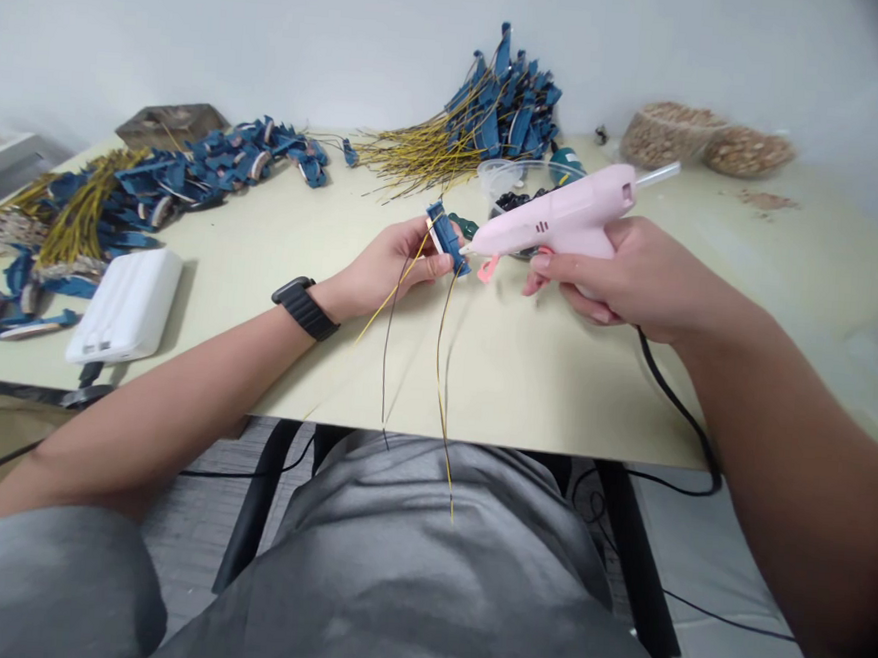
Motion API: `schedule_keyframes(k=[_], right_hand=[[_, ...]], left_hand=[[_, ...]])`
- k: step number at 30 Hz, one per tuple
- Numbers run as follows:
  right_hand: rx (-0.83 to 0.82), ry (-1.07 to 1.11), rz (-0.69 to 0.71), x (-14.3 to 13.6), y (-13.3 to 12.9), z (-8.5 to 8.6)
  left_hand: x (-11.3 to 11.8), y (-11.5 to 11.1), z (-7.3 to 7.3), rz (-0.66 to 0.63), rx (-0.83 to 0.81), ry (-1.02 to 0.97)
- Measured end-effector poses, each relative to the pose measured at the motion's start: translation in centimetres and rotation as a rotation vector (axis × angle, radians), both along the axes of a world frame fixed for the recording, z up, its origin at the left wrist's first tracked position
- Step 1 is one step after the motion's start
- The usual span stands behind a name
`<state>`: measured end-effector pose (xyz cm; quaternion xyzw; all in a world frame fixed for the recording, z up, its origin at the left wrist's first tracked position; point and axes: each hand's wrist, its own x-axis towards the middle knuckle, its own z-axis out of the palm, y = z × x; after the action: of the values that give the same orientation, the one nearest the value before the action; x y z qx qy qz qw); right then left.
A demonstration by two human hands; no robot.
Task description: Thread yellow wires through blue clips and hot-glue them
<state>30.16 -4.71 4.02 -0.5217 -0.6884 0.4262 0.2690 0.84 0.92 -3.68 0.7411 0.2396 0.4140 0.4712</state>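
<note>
Between its thumb and fingers, my left hand holds a small blue piece with thin yellow and dark wires hanging from it over the table edge. My right hand is wrapped round the handle of a pale pink glue gun, with a clear glue stick out of its back. The gun's nozzle points left, at or very near the lower part of the blue piece; whether they touch is too small to tell. A pink loop shows under the nozzle.
Wired blue pieces are heaped at the back, with more on the left. A white power bank lies front left. Behind the gun stands a clear tub of dark bits. Two containers sit back right. A black cord hangs right.
</note>
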Motion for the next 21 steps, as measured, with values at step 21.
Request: schedule_keyframes(k=[21], right_hand=[[-0.035,0.004,0.01,0.1,0.09,-0.24]], left_hand=[[0.22,0.09,-0.37,0.134,0.113,0.091]])
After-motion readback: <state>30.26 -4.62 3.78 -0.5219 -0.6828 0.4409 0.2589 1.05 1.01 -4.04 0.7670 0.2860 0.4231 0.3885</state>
